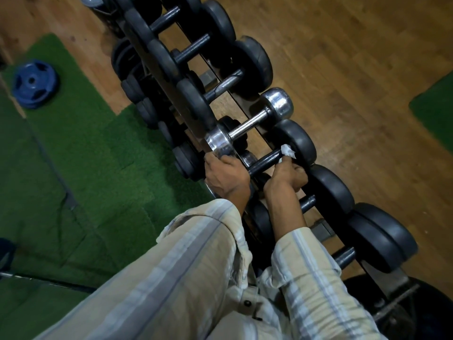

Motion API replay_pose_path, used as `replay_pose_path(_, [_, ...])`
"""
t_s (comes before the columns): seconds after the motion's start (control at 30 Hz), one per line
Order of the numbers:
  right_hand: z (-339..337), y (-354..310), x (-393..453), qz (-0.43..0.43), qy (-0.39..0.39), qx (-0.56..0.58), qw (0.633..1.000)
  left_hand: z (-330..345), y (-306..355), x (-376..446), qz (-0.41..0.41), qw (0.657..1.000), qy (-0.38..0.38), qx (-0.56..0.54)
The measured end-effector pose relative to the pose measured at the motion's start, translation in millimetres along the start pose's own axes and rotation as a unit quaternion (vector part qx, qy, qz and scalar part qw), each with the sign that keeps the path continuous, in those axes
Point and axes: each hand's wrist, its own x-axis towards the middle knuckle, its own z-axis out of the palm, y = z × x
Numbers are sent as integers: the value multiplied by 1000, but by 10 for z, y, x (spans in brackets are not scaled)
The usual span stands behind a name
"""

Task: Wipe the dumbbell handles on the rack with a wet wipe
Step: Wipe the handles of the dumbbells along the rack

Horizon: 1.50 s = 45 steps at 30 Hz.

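Looking down from the head camera, I see two striped sleeves nearest the lens, both forearms reaching out to a long rack of dumbbells that runs diagonally away from me. My left hand rests on the near end of a dumbbell, beside a chrome head; its fingers curl over the edge, though I cannot tell how firmly they grip. My right hand is clenched around a crumpled white wet wipe, pressing it against the far end of a dark dumbbell handle, just where the handle meets its black rubber head. The wipe protrudes above the fingers and touches the handle. Immediately beyond lies a chrome dumbbell with a bright steel handle. Farther along the rack sit more black rubber dumbbells, growing larger toward the top of the view. A second, lower tier of small dumbbells shows to the left of the rack. The wooden floor lies to the right, a green turf mat to the left, and a blue weight plate rests on that mat farther off.
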Motion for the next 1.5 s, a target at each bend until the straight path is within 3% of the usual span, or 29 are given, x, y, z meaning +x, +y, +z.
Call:
replay_pose_path(0.27, [-2, -49, 125, 119, -44, -22, 992, 11, -10, 7, 8, 1000, -1, -1])
replay_pose_path(0.37, [-37, -36, 264, 184, -163, 80, 966, 18, -7, 21, 7, 1000, 1, 2])
replay_pose_path(0.47, [-175, -22, 322, 248, -259, 174, 917, 20, -20, 7, 9, 1000, 2, 2])
replay_pose_path(0.6, [-242, 57, 351, 244, -355, 235, 871, 24, -12, 7, 9, 1000, -2, 4])
replay_pose_path(0.67, [-228, 60, 330, 244, -374, 227, 865, 24, -8, 3, 6, 1000, -4, 9])
replay_pose_path(0.9, [-218, 72, 329, 238, -406, 217, 855, 34, -24, 30, -4, 1000, -7, 21])
replay_pose_path(1.2, [-181, 207, 390, 297, -368, 368, 801, 37, -18, 23, 2, 1000, 2, 16])
replay_pose_path(1.3, [-165, 213, 415, 302, -344, 362, 812, 39, -9, 21, 2, 1000, 1, 16])
replay_pose_path(1.5, [-169, 207, 362, 281, -345, 237, 863, 45, -19, 34, -3, 1000, -1, 16])
